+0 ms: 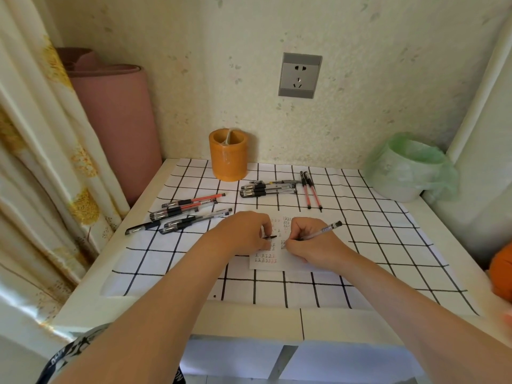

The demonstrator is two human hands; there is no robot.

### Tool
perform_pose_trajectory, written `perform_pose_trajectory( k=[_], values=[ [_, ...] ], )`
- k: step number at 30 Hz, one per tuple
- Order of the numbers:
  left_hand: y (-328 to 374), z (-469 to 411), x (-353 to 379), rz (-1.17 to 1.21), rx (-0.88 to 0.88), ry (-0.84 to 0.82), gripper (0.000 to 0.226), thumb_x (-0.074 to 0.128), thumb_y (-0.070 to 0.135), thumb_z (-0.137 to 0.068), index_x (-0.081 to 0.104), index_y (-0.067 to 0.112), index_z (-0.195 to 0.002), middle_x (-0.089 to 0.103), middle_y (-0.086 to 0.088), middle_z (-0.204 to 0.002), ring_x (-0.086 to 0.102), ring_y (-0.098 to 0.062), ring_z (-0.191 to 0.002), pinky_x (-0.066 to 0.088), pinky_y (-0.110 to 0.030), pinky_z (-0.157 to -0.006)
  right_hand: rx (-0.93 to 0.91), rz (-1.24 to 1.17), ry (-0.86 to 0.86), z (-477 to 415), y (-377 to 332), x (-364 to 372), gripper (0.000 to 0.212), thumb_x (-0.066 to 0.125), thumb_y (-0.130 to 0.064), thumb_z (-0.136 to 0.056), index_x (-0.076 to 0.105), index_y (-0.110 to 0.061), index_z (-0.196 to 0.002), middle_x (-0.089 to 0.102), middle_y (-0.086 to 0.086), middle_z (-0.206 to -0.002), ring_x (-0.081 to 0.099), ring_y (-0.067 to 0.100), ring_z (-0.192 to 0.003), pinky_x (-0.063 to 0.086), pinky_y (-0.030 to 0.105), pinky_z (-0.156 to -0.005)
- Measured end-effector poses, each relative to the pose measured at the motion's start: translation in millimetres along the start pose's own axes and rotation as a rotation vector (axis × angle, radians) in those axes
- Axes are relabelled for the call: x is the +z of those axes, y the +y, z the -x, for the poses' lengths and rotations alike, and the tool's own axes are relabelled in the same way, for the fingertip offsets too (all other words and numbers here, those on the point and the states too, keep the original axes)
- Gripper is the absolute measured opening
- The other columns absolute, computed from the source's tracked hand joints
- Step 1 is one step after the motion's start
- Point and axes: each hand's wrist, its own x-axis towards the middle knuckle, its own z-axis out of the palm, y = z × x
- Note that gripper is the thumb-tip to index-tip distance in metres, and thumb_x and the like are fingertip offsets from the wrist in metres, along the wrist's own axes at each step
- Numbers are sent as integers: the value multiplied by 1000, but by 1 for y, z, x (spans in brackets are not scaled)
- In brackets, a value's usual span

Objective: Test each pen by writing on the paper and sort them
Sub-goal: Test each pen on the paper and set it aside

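Note:
A small sheet of paper [267,261] with rows of black and red written marks lies in the middle of the grid-patterned table. My right hand [310,243] grips a clear pen [324,229] with its tip down on the paper. My left hand [241,231] rests on the paper's left part and pinches a black pen cap [270,237]. Several pens [180,214] lie in a loose pile at the left. Three black pens [267,189] lie side by side farther back, and two red pens [311,194] lie next to them.
An orange pen holder [228,155] stands at the back of the table. A bin lined with a green bag [410,167] sits at the back right. A pink rolled mat [116,120] and a curtain stand at the left. An orange object [501,270] is at the right edge.

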Motion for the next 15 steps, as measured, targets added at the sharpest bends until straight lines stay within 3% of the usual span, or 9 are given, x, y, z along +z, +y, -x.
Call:
perform_pose_trajectory(
  k=[3,8,11,15],
  values=[
    [0,1,0,5,2,0,23,71,37,-85,59,31,-104,57,10,-96,55,-12,-89,44,-26,-72,-27,40,-8,0,-1,1,22,63,9,-82,52,-3,-67,55,-15,-53,50,-1,-46,38,14,-44],
    [1,1,1,11,-15,3,24,71,38,-84,59,32,-104,57,10,-99,56,-12,-91,46,-27,-74,-54,61,21,-2,4,-1,20,67,3,-78,52,-3,-66,58,-3,-65,53,11,-61,42,27,-55],
    [1,1,1,14,-22,1,25,71,38,-84,59,32,-105,57,9,-100,55,-12,-91,45,-27,-73,-61,64,28,-1,4,0,25,67,6,-80,53,-8,-64,58,-14,-60,53,2,-57,42,19,-52],
    [1,1,1,11,-25,0,24,71,38,-84,58,33,-103,55,10,-99,55,-12,-91,44,-27,-73,-55,63,-2,0,3,0,29,66,8,-79,53,-12,-62,56,-12,-60,50,2,-56,39,18,-51]
  ],
)
